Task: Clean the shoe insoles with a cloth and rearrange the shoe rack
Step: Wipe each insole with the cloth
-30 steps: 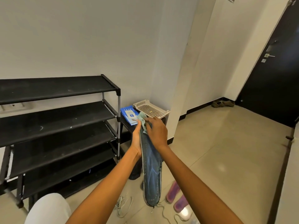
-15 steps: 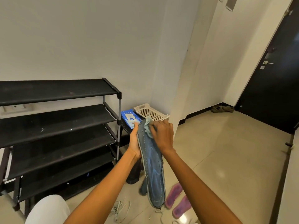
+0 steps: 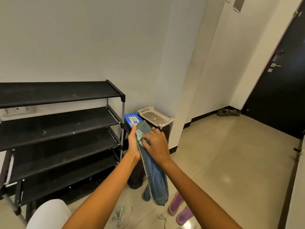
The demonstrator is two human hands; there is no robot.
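Observation:
A long blue insole [image 3: 156, 179] is held up in front of me, toe end high. My left hand [image 3: 133, 143] grips its upper left edge from behind. My right hand [image 3: 156, 143] presses a pale green cloth [image 3: 139, 135] against the insole's upper face, fingers curled over the cloth. A black shoe rack [image 3: 61, 129] with several bare shelves stands at the left. A second blue insole [image 3: 146, 194] lies on the floor behind the held one, and two purple insoles [image 3: 179, 207] lie to its right.
A black stool [image 3: 165, 129] beside the rack carries a blue wipes pack [image 3: 132, 119] and a white perforated tray [image 3: 155, 116]. Loose shoelaces [image 3: 123, 214] lie on the tiled floor. A pair of shoes [image 3: 228, 112] sits by the dark door [image 3: 280, 80].
The insole has tilted with its lower end swinging right. My right hand and the cloth have slid down from the insole's tip onto its upper face.

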